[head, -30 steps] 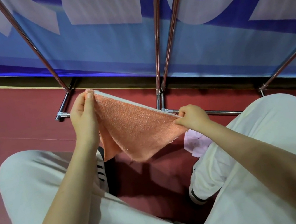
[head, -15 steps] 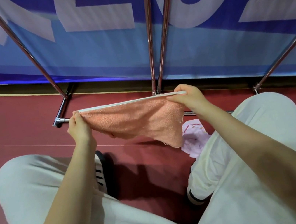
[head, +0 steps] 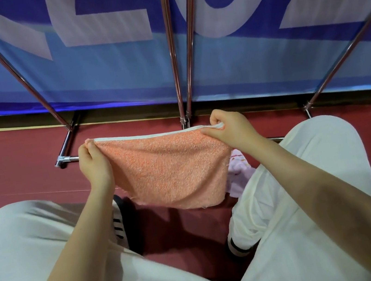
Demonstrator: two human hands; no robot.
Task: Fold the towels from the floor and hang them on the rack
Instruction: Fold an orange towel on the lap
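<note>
Person is squatting, knees in pale trousers (head: 32, 239) filling the lower left and lower right of the frame, and holding an orange terry towel (head: 167, 170) up in the middle of the frame. The towel is folded over, with a white hem running straight along its top edge, and the rest sags down in a loose curve between the knees without touching the floor.

The left hand (head: 93, 164) pinches the top left corner of the towel, thumb on the near side, fingers curled behind the cloth. The right hand (head: 231, 128) pinches the top right corner, fingers curled tight over the hem. Both hands sit at about the same height, so the top edge is stretched pretty much level.

Just below and right of the orange towel, a pale pink towel (head: 238, 171) lies crumpled on the dark red floor (head: 13, 162), partly hidden behind the orange one and the right knee.

The chrome rack (head: 175, 69) stands right behind the hands: two tubes rise side by side in the upper middle, slanted tubes go off to the upper left and right, and a low bar runs along the floor just behind the towel. Behind it hangs a blue banner (head: 110, 84) with big white letters. A black shoe with white stripes (head: 119, 221) peeks out beside the left forearm.
</note>
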